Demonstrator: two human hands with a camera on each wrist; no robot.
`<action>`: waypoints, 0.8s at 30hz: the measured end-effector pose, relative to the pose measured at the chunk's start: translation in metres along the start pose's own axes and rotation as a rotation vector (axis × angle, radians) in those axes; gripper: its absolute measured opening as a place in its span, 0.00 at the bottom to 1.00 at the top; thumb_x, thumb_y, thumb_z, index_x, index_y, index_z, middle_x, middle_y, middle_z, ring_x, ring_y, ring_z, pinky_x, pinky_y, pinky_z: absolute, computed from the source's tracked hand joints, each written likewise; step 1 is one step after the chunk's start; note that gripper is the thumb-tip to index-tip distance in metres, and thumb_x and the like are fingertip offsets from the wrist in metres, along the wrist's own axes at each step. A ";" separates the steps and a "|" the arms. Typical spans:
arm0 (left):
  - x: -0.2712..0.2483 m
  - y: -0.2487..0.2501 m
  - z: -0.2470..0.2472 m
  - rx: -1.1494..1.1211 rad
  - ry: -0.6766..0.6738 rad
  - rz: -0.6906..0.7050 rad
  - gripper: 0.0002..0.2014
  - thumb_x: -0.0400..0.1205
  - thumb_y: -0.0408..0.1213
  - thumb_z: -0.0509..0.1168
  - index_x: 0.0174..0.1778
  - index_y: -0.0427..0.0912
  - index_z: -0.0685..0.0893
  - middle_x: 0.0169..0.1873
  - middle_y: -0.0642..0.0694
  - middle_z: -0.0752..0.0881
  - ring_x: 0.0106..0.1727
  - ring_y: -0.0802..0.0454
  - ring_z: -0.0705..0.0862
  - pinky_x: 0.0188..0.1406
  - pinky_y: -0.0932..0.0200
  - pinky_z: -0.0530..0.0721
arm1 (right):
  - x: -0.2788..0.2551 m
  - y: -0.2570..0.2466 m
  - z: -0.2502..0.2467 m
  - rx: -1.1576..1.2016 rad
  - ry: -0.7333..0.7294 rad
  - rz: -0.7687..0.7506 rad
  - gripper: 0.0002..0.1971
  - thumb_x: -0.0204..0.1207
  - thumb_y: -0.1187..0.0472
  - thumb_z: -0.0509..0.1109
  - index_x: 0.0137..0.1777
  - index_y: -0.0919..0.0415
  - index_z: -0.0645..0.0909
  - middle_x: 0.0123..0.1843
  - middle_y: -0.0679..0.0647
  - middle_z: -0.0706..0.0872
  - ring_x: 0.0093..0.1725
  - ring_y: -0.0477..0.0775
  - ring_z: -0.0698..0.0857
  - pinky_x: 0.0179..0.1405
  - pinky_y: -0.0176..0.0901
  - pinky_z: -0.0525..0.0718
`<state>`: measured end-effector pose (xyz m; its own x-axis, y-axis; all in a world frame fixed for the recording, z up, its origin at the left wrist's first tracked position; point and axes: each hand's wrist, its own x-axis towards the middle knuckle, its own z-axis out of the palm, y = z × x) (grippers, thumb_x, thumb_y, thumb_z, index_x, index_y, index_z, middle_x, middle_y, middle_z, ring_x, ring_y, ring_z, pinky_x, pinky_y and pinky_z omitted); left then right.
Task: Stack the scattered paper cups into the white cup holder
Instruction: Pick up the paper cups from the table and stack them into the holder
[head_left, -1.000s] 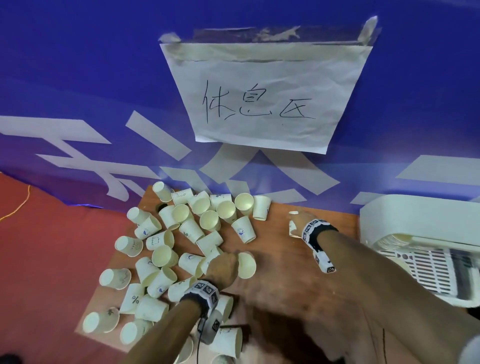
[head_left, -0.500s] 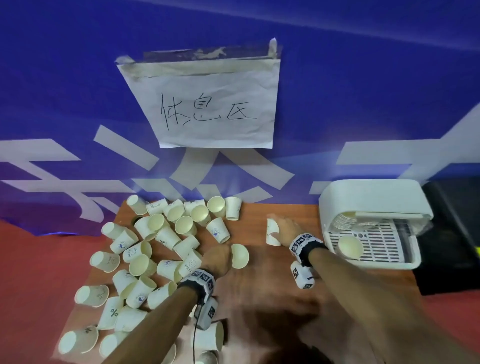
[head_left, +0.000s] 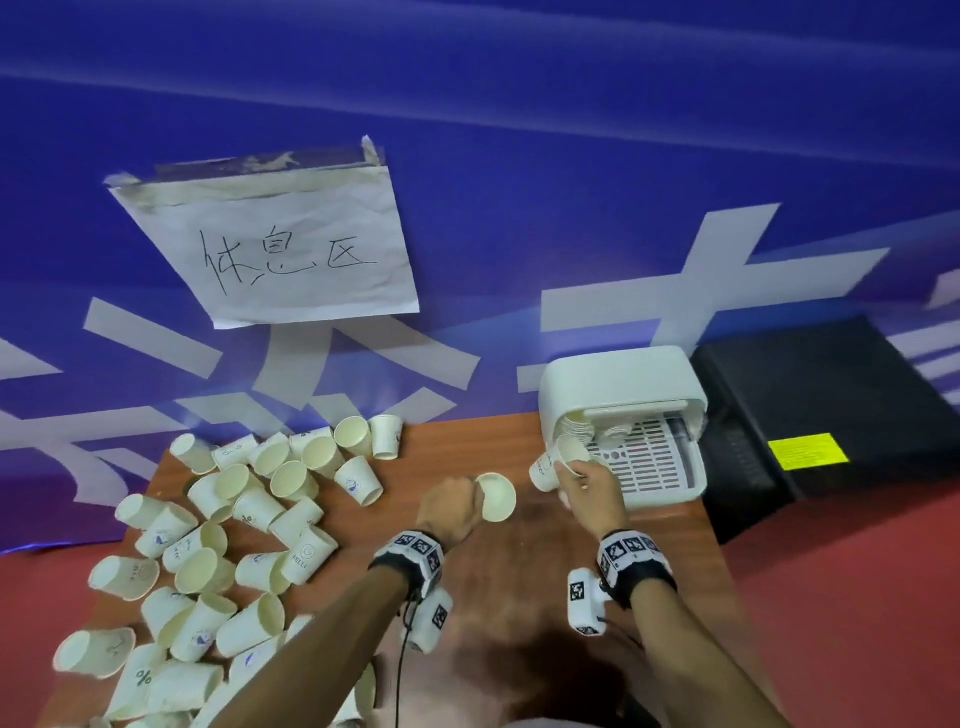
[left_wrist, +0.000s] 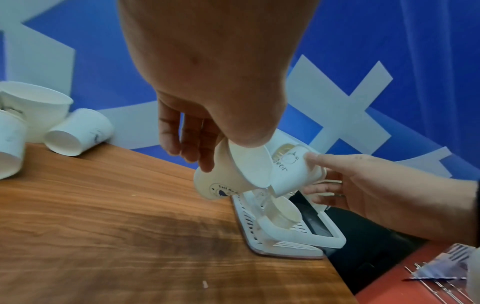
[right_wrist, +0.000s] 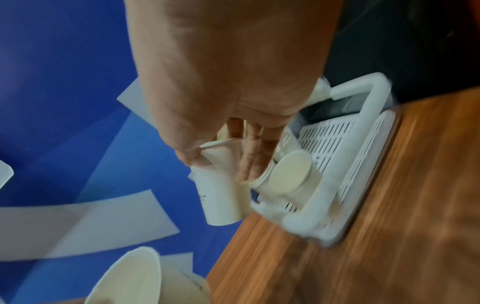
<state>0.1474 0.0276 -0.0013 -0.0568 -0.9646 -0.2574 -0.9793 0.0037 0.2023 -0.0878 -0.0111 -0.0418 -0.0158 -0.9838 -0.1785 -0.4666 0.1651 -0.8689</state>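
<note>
Blue banner wall (head_left: 571, 130) behind, with a taped paper sign (head_left: 270, 244); wooden desk (head_left: 509, 623) in front of it. Scattered paper cups (head_left: 234, 519) lie heaped on the left half of the desk, most on their sides. White cup holder (head_left: 623, 395) sits at the far right of the desk, its slotted tray facing the person, and a row of nested cups (right_wrist: 288, 179) already lies in it on its side.

Right hand (head_left: 589, 488): fingers and thumb curled round one cup (head_left: 558, 462), held just at the holder's near left corner. Cup is tilted, mouth turned toward the camera and up, base pointing left and away from the holder. Its long axis runs roughly along the row in the holder, as far as I can judge.

Left hand (head_left: 449, 506): closed round a second cup (head_left: 496, 496), mouth facing right toward the other hand. From the left wrist view this cup's rim lies just beside the right-hand cup (left_wrist: 293, 174); whether the two touch, cannot tell.

Judgement: right hand is the nearer one to the holder, which lies to its right and slightly far. The coming insertion depends on lining the held cup's axis up with the nested row. Most of the pile remains unstacked.
</note>
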 end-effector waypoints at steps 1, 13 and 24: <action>0.003 0.012 0.001 -0.004 -0.005 0.012 0.20 0.90 0.46 0.51 0.50 0.37 0.84 0.49 0.35 0.89 0.49 0.33 0.87 0.43 0.45 0.81 | 0.001 0.003 -0.015 0.009 0.018 -0.009 0.16 0.83 0.51 0.72 0.39 0.61 0.88 0.42 0.52 0.87 0.45 0.53 0.85 0.44 0.30 0.76; 0.058 0.132 0.002 -0.177 -0.091 -0.018 0.13 0.87 0.36 0.55 0.41 0.38 0.81 0.44 0.33 0.90 0.43 0.35 0.88 0.35 0.53 0.77 | 0.024 0.041 -0.131 0.017 0.129 0.006 0.18 0.82 0.47 0.73 0.42 0.63 0.90 0.43 0.55 0.91 0.47 0.55 0.88 0.52 0.51 0.87; 0.105 0.165 0.029 -0.161 -0.156 -0.159 0.27 0.87 0.35 0.54 0.81 0.26 0.63 0.54 0.29 0.89 0.53 0.32 0.87 0.48 0.48 0.84 | 0.039 0.046 -0.145 0.072 0.021 -0.070 0.05 0.78 0.56 0.78 0.47 0.56 0.94 0.46 0.47 0.93 0.48 0.42 0.90 0.54 0.43 0.88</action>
<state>-0.0253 -0.0654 -0.0221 0.0540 -0.8974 -0.4379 -0.9356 -0.1988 0.2919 -0.2383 -0.0523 -0.0222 -0.0044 -0.9942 -0.1073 -0.4021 0.1000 -0.9101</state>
